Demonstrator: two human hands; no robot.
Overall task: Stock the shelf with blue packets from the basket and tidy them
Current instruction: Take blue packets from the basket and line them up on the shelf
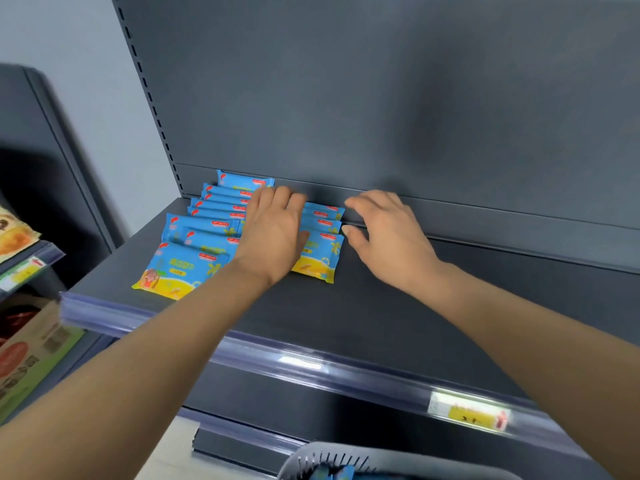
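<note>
On the shelf's (415, 306) left, my left hand (273, 230) rests palm-down on the right packet row (320, 252), running near-to-far; my right hand (384, 233), spread and empty, hovers just right.

Right of the overlapping rows of blue-and-yellow plastic packets (194, 258), the dark grey metal shelf (467, 306) lies bare. Behind the packets the upright grey back panel (346, 98) closes the way; before them runs a low clear plastic price rail (311, 365).

blue packets (180, 268) with yellow bases and red logos line a dark grey shelf (381, 306); a yellow price tag (474, 415) marks its clear edge strip (311, 367).
</note>
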